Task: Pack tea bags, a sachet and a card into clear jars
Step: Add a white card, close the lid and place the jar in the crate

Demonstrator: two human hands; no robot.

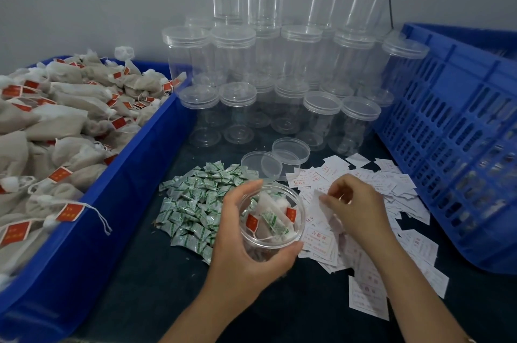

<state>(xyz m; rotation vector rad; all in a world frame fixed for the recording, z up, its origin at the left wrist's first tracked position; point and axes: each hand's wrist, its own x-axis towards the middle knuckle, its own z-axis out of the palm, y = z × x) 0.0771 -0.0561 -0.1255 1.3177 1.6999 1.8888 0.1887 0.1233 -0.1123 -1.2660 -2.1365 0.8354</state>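
The open clear jar (272, 219) is sitting tilted in the left hand (246, 236), fingers curled round its wall, mouth facing up and toward the person, just above the dark worktop (134, 272). Inside, tea bags with red tags (251, 222) and one green-printed sachet (275, 221) are already lying in place; the card appears to be the item outstanding. The right hand (355, 203) is pinching a white card (321, 204) by its edge, just beside the jar rim, over the loose pile of cards (391, 191). The card is blurred, so whether it is a single one cannot be told.

Judgement: checking that only one card is being lifted, then sliding it edge-first down the wall, print outward, should keep it flat. Spare lids (291, 151) are waiting beyond the sachet heap (193, 203); the blue bin of tea bags (131, 175) is standing to the left.
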